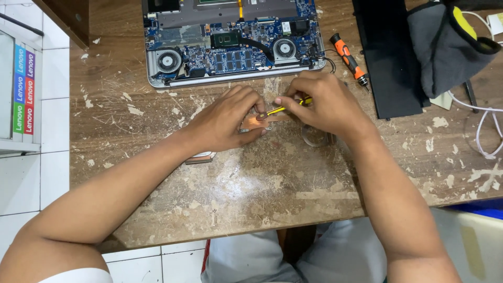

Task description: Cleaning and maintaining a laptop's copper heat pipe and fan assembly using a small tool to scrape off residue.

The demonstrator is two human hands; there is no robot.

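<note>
My left hand [228,119] lies palm down on the worn wooden table [272,183], fingers curled and pressing a copper heat pipe part [250,123] flat against the top; the part's long axis runs roughly left to right, one end showing between my hands and the finned end [200,156] sticking out under my wrist toward me. My right hand [322,102] is closed in a pinch around a thin yellow tool [283,109], which slants down and leftward so its tip sits on the copper just beside my left fingertips. So the work spot is between the two hands, nearer the left thumb, and the right hand comes at it from the right side. Just beyond my knuckles lies the opened laptop [230,50], its shell holding the blue board, two round fans and a dark heat pipe. An orange-handled screwdriver [348,58] lies to the right of it, beside a flat black panel [387,57] with a grey pouch [445,44] resting on its far edge, and white cables [487,126] trail off at the right
</note>
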